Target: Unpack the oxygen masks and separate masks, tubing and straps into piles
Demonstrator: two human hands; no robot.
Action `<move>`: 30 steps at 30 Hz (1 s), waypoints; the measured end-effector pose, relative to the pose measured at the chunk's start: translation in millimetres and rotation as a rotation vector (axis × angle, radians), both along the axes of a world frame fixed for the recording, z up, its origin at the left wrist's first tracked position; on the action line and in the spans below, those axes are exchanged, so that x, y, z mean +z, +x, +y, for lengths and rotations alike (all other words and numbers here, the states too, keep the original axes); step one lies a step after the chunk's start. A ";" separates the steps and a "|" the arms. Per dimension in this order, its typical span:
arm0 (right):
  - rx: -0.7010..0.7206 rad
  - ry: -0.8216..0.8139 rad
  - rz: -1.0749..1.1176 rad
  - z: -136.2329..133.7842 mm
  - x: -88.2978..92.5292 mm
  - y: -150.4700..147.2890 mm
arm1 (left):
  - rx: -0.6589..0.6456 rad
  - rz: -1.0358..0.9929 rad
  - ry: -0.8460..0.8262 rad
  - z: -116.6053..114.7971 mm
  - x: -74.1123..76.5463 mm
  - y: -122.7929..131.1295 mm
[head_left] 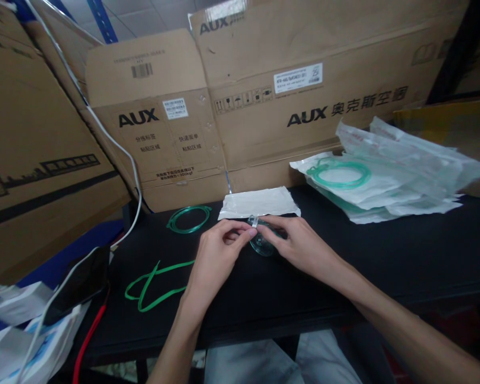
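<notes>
A clear greenish oxygen mask (263, 247) is between my hands, low over the black table. My left hand (220, 249) is closed, its thumb and index finger pinching a small silvery nose clip (255, 222) at the mask's upper edge. From the other side, my right hand (300, 240) grips the mask, thumb and index finger close to the clip; its fingers partly hide the mask. A flat green elastic strap (152, 288) lies looped left of my left hand, partly covered by it. Behind that is a coil of green tubing (189, 219).
A white packet (260, 202) lies just behind my hands. Stacked plastic bags (384, 181) with coiled tubing stand at the right. Cardboard boxes (256, 133) wall off the back. A phone (82, 282), white chargers (20, 303) and cables crowd the left edge.
</notes>
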State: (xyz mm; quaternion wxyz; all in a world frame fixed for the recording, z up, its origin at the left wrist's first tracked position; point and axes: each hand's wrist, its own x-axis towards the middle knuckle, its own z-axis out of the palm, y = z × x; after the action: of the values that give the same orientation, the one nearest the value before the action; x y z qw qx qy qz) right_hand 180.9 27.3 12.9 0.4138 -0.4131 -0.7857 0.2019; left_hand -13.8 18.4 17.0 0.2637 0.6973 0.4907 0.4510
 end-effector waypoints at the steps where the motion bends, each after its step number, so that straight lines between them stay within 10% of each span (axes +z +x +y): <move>1: 0.011 0.011 -0.009 -0.1 -0.1 0.3 | -0.001 -0.017 -0.021 0.7 -0.6 -0.1; 30: 0.005 0.095 0.012 2.6 -4.4 1.3 | -0.014 0.009 0.074 -2.6 -6.1 7.0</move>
State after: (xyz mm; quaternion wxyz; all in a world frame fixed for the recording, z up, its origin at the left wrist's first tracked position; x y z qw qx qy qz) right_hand 182.3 29.8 8.5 0.4372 -0.3899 -0.7929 0.1678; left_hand -6.8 15.9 10.8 0.2384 0.7121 0.4700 0.4639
